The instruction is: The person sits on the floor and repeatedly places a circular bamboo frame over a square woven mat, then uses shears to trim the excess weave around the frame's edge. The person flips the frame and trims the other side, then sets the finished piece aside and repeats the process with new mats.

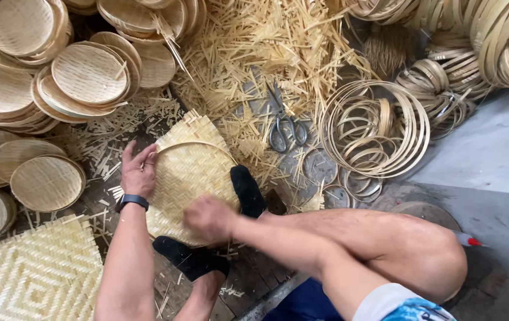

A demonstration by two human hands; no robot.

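Fingers of my left hand (138,172) curl over the thin bamboo hoop (198,145) edging the woven mat (192,172); my right hand (209,217), blurred, presses its near side, grip unclear. Light, springy, splintery, I judge; best held at the rim.

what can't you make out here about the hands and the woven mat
- Right hand, head view: motion-blurred, so its hold on the woven mat is unclear.
- Mat's near edge: hidden by that hand and forearm.
- Left hand: fingertips rest by the bamboo hoop; whether they pinch it is too small to tell.
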